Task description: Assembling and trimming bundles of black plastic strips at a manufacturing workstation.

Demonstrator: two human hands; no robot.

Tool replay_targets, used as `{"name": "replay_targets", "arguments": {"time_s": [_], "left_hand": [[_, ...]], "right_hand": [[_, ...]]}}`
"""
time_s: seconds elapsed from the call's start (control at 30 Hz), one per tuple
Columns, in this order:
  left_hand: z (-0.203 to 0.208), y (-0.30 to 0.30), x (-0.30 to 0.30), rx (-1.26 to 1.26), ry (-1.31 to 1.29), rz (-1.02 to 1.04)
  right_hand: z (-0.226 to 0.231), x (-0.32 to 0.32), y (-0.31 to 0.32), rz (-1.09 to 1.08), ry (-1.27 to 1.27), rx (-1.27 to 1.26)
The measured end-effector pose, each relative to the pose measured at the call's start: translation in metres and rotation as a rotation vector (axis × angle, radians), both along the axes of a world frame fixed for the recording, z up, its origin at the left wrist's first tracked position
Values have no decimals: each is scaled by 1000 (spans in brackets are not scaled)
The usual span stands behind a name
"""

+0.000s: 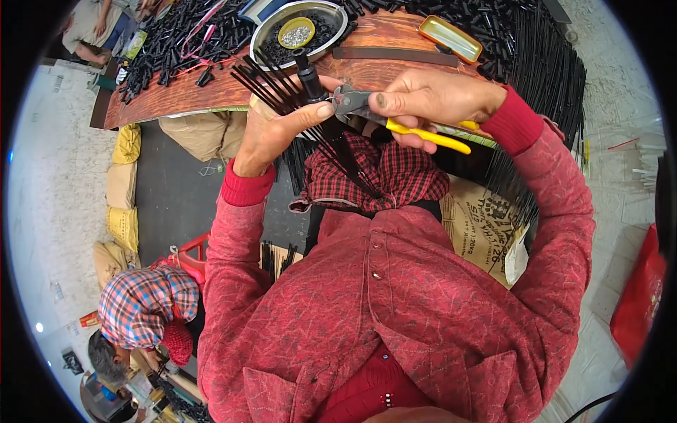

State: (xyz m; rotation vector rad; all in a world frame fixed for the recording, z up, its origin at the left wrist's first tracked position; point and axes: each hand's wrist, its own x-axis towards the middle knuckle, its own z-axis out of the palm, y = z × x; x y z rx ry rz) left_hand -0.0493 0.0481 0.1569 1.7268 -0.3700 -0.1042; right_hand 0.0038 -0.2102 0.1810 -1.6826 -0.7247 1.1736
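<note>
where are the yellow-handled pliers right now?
Head view, upper centre-right: the yellow-handled pliers are in the right hand, nose at the black rod assembly held by the left hand.

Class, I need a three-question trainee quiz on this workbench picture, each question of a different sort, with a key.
1. True or false: the right hand grips yellow-handled pliers.
2. What does the left hand hold? A) a black ribbed assembly B) a glass jar C) a paintbrush
3. Fill in: the small yellow dish sits inside a round metal ____.

Key: 1 true; 2 A; 3 bowl.
</note>
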Motion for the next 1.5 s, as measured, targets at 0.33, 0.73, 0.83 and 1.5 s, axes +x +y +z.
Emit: {"name": "replay_targets", "arguments": {"time_s": [0.33,0.73,0.83,1.5], "left_hand": [[-9,-5,2,-63,-59,81],[-15,3,8,-62,-14,79],[-15,4,6,-118,0,92],[-7,4,5,-18,-58,-39]], "right_hand": [[-10,-13,-17,-130,-405,0],[-2,-42,-19,-317,-1577,85],[6,-37,-17,-180,-1721,35],[-13,-30,-27,-70,399,88]]}}
